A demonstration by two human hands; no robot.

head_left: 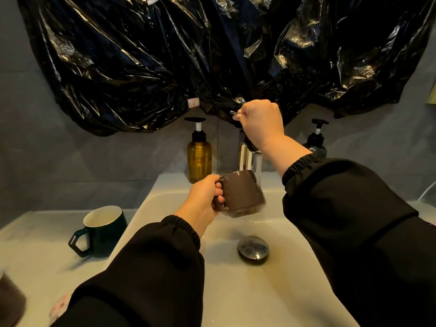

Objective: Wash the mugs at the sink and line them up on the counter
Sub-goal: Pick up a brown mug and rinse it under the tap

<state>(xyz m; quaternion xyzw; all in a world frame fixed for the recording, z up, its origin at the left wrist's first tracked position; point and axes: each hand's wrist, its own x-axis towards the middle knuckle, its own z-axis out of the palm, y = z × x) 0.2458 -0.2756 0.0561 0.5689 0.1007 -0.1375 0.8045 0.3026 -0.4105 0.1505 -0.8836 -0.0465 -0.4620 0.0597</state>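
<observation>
Black sleeves (146,267), left hand (203,200) gripping brown mug (244,194), right hand (262,119) gripping tap lever (234,112)

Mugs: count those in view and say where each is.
2. The left hand holds the brown mug by its handle over the sink; the green mug stands on the counter left of it. A cropped brown thing at the lower-left edge may be a third.

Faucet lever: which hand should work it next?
Right. The right hand grips the faucet lever, so it likely only needs to move it. The left hand is busy holding the brown mug by its handle below the spout, over the sink.
</observation>
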